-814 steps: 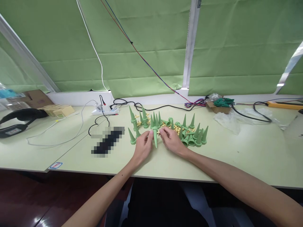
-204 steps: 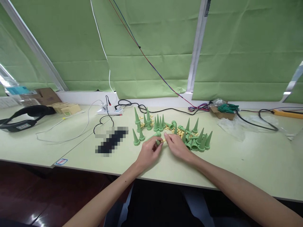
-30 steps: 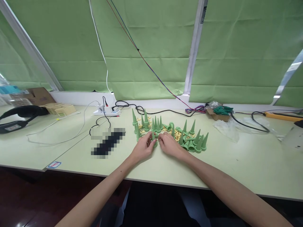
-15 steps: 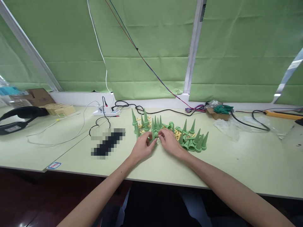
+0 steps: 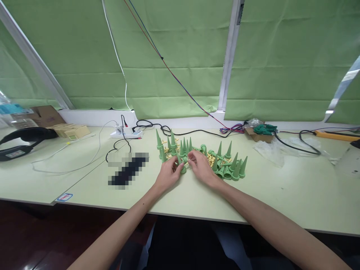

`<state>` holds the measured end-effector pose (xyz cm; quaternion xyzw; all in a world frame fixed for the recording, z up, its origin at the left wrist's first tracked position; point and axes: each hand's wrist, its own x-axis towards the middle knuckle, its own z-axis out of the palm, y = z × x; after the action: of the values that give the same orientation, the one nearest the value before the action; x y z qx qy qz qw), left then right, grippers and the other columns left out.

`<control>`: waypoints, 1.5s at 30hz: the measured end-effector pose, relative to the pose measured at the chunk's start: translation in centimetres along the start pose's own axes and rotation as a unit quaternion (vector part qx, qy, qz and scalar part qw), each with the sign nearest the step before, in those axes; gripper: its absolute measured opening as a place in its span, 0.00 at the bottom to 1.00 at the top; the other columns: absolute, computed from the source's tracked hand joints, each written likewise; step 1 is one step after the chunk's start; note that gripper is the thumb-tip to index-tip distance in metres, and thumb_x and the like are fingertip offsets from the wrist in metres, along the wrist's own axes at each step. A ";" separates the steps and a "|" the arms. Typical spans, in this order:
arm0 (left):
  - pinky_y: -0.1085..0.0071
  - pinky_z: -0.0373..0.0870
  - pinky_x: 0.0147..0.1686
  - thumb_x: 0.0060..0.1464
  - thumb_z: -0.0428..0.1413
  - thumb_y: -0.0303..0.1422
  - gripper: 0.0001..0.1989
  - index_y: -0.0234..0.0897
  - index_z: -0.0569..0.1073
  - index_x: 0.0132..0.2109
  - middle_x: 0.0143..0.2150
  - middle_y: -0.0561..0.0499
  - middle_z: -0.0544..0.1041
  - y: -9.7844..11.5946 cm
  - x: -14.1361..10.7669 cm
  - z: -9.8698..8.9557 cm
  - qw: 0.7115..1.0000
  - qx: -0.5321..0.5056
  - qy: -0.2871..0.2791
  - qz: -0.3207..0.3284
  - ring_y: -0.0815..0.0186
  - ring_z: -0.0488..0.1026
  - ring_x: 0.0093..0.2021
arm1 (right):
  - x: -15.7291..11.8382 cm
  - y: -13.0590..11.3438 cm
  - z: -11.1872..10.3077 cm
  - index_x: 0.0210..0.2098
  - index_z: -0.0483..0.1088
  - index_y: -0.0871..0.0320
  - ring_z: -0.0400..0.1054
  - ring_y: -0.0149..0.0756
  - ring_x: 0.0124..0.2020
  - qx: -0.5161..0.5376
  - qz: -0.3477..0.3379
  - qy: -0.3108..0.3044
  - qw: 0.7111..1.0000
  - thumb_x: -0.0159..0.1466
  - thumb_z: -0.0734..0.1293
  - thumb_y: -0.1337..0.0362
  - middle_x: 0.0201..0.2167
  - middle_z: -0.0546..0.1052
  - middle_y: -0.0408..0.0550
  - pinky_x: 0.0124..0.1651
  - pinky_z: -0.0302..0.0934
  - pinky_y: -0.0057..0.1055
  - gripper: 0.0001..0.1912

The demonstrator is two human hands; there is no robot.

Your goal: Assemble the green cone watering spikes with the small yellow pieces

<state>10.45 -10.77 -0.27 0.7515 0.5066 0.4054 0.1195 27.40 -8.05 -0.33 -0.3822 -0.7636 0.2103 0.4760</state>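
My left hand (image 5: 170,172) is closed on a green cone-shaped piece (image 5: 179,159), whose tip leans to the left. Close beside it on the right, my right hand (image 5: 200,167) has its fingertips pinched together at the side of that piece; what they hold is too small to make out. Several green cones (image 5: 159,140) stand upright behind and left of my hands, with small yellow parts among them. To the right lie more green cones (image 5: 243,168), some upright and some on their sides, around a heap of small yellow pieces (image 5: 210,160).
A pixelated dark object (image 5: 128,170) lies left of my hands on the table (image 5: 267,202). Behind are a white power strip (image 5: 128,132) and black cables. Black headphones (image 5: 26,137) sit far left; a small box (image 5: 260,137) and plastic bags are at the right.
The cone in my left hand has tilted to the left and shows more of its base. My right hand has barely moved.
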 end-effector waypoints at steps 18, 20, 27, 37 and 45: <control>0.72 0.64 0.25 0.61 0.50 0.43 0.13 0.37 0.68 0.37 0.33 0.50 0.73 -0.3 0.2 0.1 0.997 -0.062 0.029 -0.036 0.67 0.71 0.29 | 0.1 -0.1 0.4 0.32 0.75 0.60 0.73 0.35 0.34 0.093 0.065 0.016 0.993 0.59 0.68 0.71 0.34 0.78 0.49 0.43 0.68 0.32 0.03; 0.72 0.65 0.25 0.61 0.50 0.43 0.13 0.37 0.67 0.36 0.33 0.50 0.73 -0.3 0.2 0.1 0.997 -0.062 0.032 -0.038 0.66 0.72 0.29 | 0.1 -0.2 0.4 0.32 0.75 0.60 0.74 0.35 0.34 0.098 0.070 0.014 0.993 0.58 0.68 0.71 0.34 0.78 0.49 0.43 0.68 0.32 0.03; 0.71 0.65 0.26 0.60 0.50 0.44 0.14 0.37 0.66 0.36 0.33 0.50 0.73 -0.5 0.2 0.2 0.997 -0.066 0.030 -0.039 0.66 0.72 0.29 | 0.1 -0.7 0.3 0.32 0.75 0.60 0.74 0.35 0.34 0.103 0.083 0.011 0.991 0.58 0.68 0.71 0.34 0.78 0.48 0.43 0.68 0.32 0.03; 0.71 0.66 0.26 0.60 0.50 0.44 0.14 0.37 0.67 0.37 0.33 0.49 0.75 -0.6 0.1 0.2 0.997 -0.063 0.025 -0.030 0.65 0.73 0.29 | -0.1 -0.6 0.4 0.32 0.75 0.60 0.73 0.35 0.34 0.115 0.086 0.004 0.990 0.58 0.68 0.70 0.33 0.78 0.48 0.42 0.68 0.32 0.02; 0.71 0.67 0.26 0.60 0.50 0.45 0.14 0.37 0.67 0.36 0.33 0.49 0.74 -0.6 0.1 0.2 0.997 -0.064 0.029 -0.025 0.66 0.73 0.29 | 0.1 -0.6 0.3 0.32 0.75 0.59 0.72 0.35 0.34 0.072 0.077 -0.003 0.994 0.60 0.67 0.68 0.33 0.79 0.47 0.41 0.64 0.32 0.03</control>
<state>10.26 -10.38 -0.70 0.7177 0.5014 0.4550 0.1627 26.95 -8.34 -0.03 -0.4035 -0.7165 0.3020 0.4824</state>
